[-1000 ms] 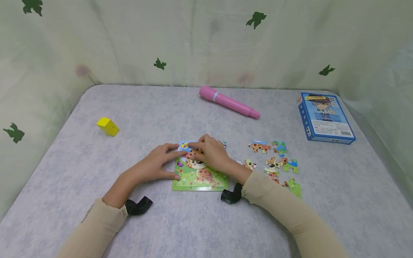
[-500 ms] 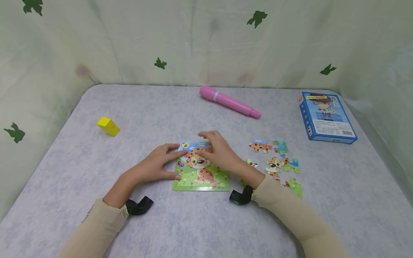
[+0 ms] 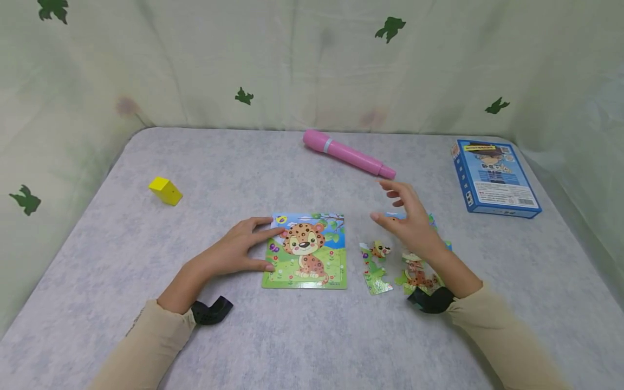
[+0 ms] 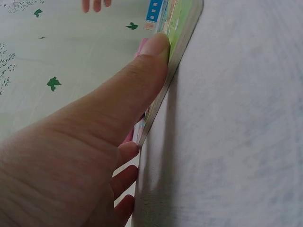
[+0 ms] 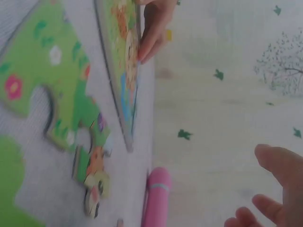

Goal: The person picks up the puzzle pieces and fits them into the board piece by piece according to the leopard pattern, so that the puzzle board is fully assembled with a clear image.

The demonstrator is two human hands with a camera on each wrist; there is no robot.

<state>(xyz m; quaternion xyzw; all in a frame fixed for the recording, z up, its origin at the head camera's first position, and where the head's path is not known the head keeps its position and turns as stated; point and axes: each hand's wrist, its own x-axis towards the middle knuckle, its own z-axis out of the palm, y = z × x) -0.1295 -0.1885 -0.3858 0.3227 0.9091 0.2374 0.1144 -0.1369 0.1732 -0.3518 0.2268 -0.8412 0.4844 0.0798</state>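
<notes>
A square puzzle board [image 3: 312,265] with a spotted leopard cub on grass lies flat on the table. My left hand [image 3: 234,246] rests at its left side, thumb and index finger extended onto the board's edge. Seen from the left wrist, the thumb [image 4: 137,78] presses on the board's face near its border. My right hand [image 3: 416,225] hovers over loose puzzle pieces to the right of the board, fingers spread and nothing between them. A green piece with flowers [image 3: 375,273] and a cub-face piece [image 3: 380,249] lie beside the board; other pieces are partly hidden under the right hand.
A pink marker-shaped stick [image 3: 348,154] lies at the back of the table. To the far right stands a blue box [image 3: 496,176], and a yellow block [image 3: 166,191] sits at the left. A pale curtain [image 3: 312,59] with green bird shapes hangs behind.
My right hand has lifted off the puzzle board and moved right, over the loose pieces, uncovering the cub picture. The left hand has stayed at the board's left edge.
</notes>
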